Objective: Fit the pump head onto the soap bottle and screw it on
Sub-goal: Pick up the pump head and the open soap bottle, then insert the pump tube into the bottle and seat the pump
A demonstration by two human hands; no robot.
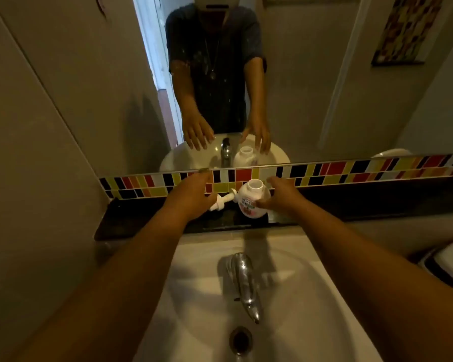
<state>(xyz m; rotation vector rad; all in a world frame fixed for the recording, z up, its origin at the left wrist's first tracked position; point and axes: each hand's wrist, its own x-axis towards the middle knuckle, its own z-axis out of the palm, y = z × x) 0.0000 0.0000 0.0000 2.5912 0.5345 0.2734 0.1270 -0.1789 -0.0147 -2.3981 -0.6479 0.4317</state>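
Partly hidden pump head (221,201) under left hand (194,194)

The white plastic soap bottle (253,198) stands upright on the dark stone ledge (141,220), its open neck uppermost. The white plastic pump head (221,201) lies on its side on the same ledge, touching the bottle at the bottle's nine o'clock. The left hand (194,193) sits over the pump head's nine-o'clock end; the right hand (280,195) is at the bottle's three o'clock, thumb against its front. Behind the ledge, at twelve o'clock, runs the multicoloured tile strip (351,171), with the wall mirror (311,87) above it. At six o'clock from the ledge lies the white ceramic basin (194,296), carrying the chrome metal tap (243,280) and, nearer the person, the round metal drain (240,339).
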